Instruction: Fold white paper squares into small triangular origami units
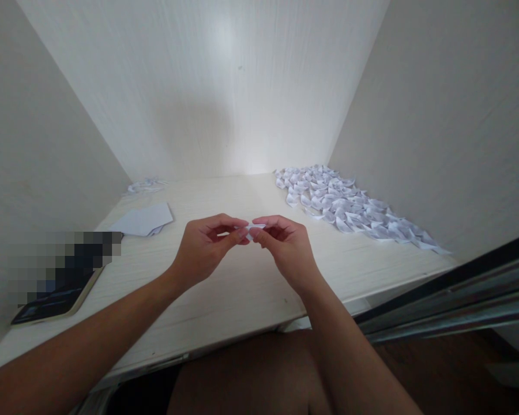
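Possibly, a brushing left forearm [125,313] could shift the left-side paper sheets [147,218]; centrally, above the worktop [229,311], the left hand [204,245] and right hand [290,246] pinch a small paper piece [256,226], fingers nearly together, and uneven tugging might tear it; rightward, one bump could scatter the folded-paper heap [339,203].

On your worktop [225,311], sheets [147,219] lie left, beyond the device [52,304], strips [135,188] behind them; a pile [337,204] lies right, along the wall [450,144]. 1 paper [256,226] is between your left hand [205,245] and right hand [289,245].
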Demonstrator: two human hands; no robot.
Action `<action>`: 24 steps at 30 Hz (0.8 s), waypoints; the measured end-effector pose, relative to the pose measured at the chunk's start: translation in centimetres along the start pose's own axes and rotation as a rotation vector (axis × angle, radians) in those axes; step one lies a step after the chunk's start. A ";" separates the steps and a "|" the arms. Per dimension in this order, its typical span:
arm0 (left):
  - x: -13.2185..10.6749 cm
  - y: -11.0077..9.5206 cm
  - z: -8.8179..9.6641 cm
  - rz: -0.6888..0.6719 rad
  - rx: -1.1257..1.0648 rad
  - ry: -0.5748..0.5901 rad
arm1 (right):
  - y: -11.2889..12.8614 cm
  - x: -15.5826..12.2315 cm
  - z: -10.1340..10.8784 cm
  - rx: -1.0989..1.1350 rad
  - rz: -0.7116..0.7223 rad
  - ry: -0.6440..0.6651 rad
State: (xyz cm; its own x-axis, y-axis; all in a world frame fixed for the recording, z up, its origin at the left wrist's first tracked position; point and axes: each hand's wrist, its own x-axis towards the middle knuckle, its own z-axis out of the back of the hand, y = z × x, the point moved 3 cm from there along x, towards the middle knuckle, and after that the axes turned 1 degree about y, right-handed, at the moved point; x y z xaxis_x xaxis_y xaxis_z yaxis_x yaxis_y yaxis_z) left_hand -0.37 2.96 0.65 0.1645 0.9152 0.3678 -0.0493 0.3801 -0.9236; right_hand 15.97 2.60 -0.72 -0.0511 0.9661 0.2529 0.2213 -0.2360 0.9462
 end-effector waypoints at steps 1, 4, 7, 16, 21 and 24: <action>0.0 -0.1 0.0 -0.001 -0.008 0.001 | 0.0 0.0 0.0 -0.001 -0.009 0.004; 0.0 -0.2 -0.1 -0.009 -0.026 0.019 | 0.0 0.0 0.0 -0.031 -0.009 0.013; 0.0 0.0 -0.1 0.005 -0.031 0.033 | -0.2 0.0 0.0 -0.045 -0.007 0.007; 0.4 0.5 0.2 0.064 -0.051 -0.028 | -0.9 0.1 -0.1 -0.034 -0.056 -0.048; 0.7 0.7 0.2 0.163 -0.057 0.083 | -1.3 0.1 -0.3 -0.083 -0.114 -0.062; 0.8 1.3 0.5 0.184 -0.053 0.067 | -1.5 0.1 -0.5 -0.132 -0.101 -0.089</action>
State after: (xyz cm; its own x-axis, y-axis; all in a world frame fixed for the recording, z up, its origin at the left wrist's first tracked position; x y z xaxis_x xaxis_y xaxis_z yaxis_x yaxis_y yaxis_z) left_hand -0.81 4.26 -0.16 0.2223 0.9571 0.1861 -0.0332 0.1982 -0.9796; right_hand 15.16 3.01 -2.02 0.0206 0.9897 0.1416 0.0896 -0.1429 0.9857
